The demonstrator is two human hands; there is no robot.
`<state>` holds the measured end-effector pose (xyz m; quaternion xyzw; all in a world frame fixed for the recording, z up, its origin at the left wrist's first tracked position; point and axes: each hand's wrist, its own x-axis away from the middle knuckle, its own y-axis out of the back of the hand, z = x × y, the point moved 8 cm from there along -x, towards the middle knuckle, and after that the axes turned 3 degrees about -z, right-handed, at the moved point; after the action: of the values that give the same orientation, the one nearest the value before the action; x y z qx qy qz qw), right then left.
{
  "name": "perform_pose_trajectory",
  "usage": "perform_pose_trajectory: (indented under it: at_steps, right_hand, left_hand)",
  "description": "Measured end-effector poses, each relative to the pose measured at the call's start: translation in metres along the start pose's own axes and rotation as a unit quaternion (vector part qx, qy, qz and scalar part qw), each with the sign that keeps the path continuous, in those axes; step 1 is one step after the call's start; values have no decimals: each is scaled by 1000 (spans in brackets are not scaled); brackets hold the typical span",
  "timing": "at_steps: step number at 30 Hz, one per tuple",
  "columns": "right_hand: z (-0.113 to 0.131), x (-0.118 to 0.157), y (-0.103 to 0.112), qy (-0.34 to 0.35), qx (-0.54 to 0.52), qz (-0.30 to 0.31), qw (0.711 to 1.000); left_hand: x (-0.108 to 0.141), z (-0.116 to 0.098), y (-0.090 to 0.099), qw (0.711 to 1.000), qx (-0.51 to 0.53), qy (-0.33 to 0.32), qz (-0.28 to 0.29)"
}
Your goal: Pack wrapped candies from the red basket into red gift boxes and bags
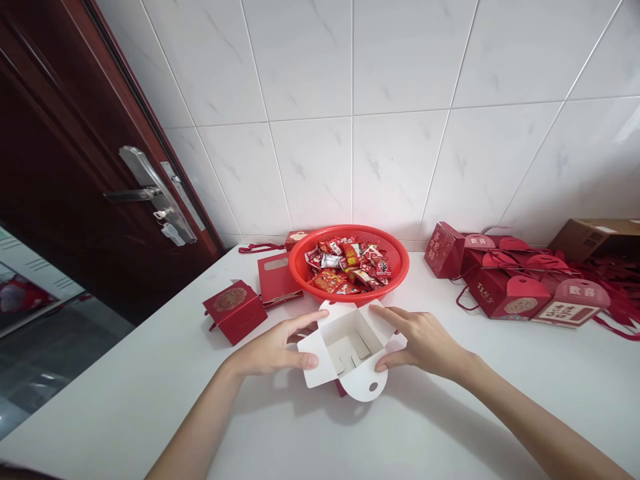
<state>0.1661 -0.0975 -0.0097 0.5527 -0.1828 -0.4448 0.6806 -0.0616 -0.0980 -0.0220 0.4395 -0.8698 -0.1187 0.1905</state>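
A small gift box [345,337] with a white inside stands on the table in front of me, its flaps folded outward. Nothing lies inside it; slots and cut lines show at the bottom. My left hand [280,347] grips the left flaps, thumb on top of one. On the other side my right hand [420,340] holds the right flaps between thumb and fingers. One rounded flap with a hole points toward me. Just behind the box is a red plastic basket [349,295] filled with wrapped candies [350,263].
A closed red box [236,311] and a flatter red box [275,273] lie left of the basket. Several red gift boxes with ribbons [520,293] stand at the right, beside a brown carton [595,237]. A tiled wall [400,167] rises behind; a dark door [65,133] is at left.
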Motion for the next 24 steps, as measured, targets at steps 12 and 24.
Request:
perform_pose_trajectory:
  at_steps: [12, 24]
  right_hand:
    - [-5, -17, 13, 13, -83, 26, 996]
    - [-19, -58, 72, -6, -231, -135, 964]
  left_hand:
    - [6, -19, 11, 993, -119, 2, -12]
    - [-70, -83, 64, 975, -188, -87, -83]
